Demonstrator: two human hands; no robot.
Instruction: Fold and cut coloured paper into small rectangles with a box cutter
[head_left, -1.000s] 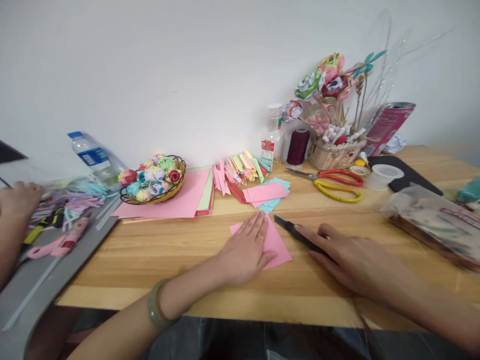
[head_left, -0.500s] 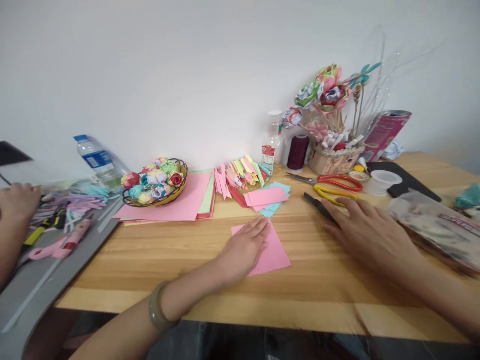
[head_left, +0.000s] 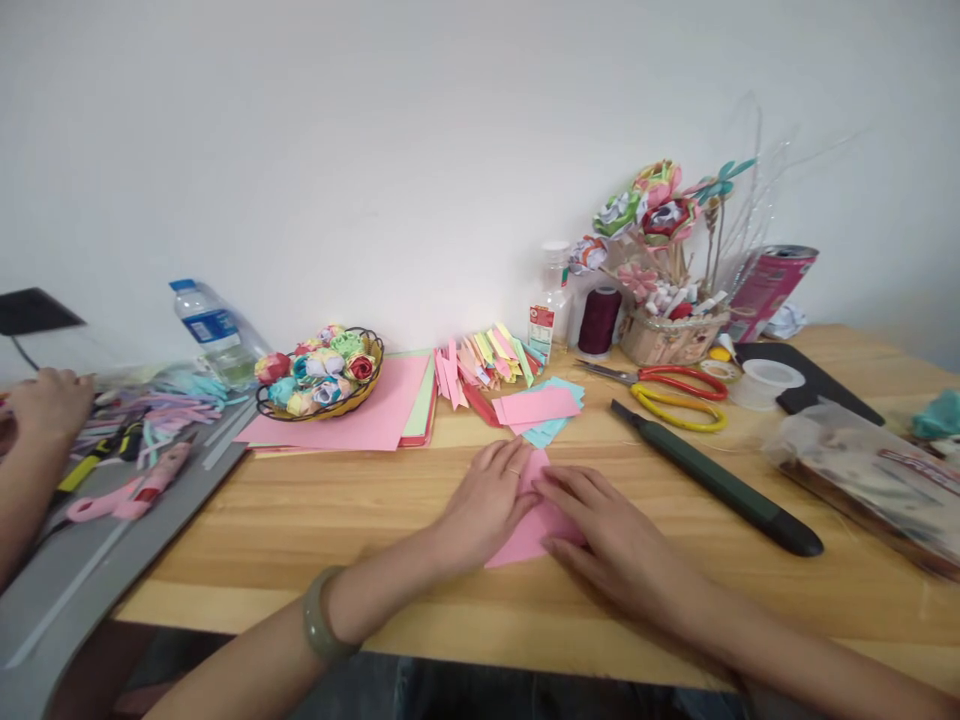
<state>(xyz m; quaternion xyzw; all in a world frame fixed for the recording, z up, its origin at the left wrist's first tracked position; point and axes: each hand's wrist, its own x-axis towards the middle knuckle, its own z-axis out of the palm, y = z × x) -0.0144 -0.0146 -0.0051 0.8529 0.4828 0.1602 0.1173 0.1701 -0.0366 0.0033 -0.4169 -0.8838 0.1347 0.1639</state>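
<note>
A pink sheet of paper (head_left: pixel 529 537) lies on the wooden table under both hands. My left hand (head_left: pixel 480 500), with a bangle on its wrist, rests on the sheet's left side with its fingers together. My right hand (head_left: pixel 600 525) touches the right part of the sheet, fingers apart at the thumb and bent over the paper. Part of the sheet is hidden by the hands. To the right lies a dark green cutter (head_left: pixel 712 480), touched by neither hand. Behind the sheet are pink strips (head_left: pixel 536 405) on blue ones (head_left: pixel 551 430).
Scissors with red and yellow handles (head_left: pixel 679 400) lie at the back right, near a flower basket (head_left: pixel 667 335). A basket of paper roses (head_left: pixel 345 403) stands on coloured sheets (head_left: pixel 360 430). Another person's hand (head_left: pixel 52 405) is at far left by pink glue gun (head_left: pixel 154 480).
My right hand has left the cutter and moved left onto the pink sheet. My left hand has shifted slightly, and the sheet lies a little turned. The view has tilted slightly.
</note>
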